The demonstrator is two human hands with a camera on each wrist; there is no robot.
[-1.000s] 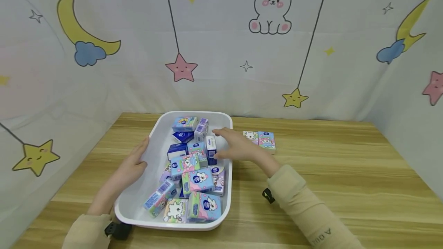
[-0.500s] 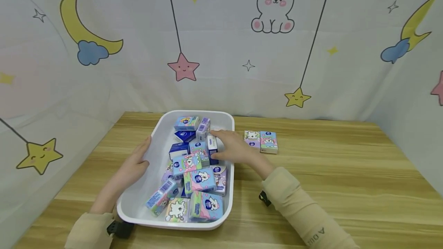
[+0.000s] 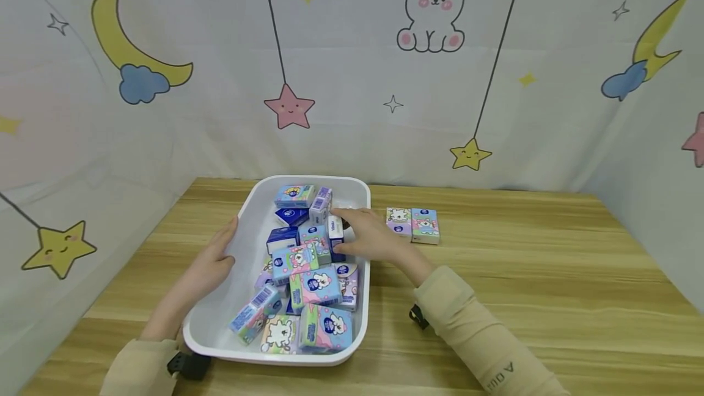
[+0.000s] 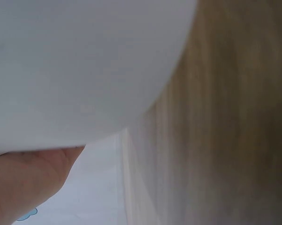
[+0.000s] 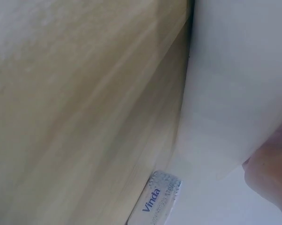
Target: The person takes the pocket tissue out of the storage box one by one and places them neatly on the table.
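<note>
White tub [image 3: 220,316] holding tissue packs [image 3: 316,289] in blue, pink, green and lilac with cartoon-animal prints; light wood-grain bench [image 3: 550,286]; beige sleeves [image 3: 473,329]; pale backdrop [image 3: 330,47] printed with moons, stars, rabbit.

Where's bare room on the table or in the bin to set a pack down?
Bare wood right of the two packs and along the table front. Inside the white bin, only a strip by the left wall, near the left hand. Its middle and right are crowded; the right hand reaches in there.
</note>
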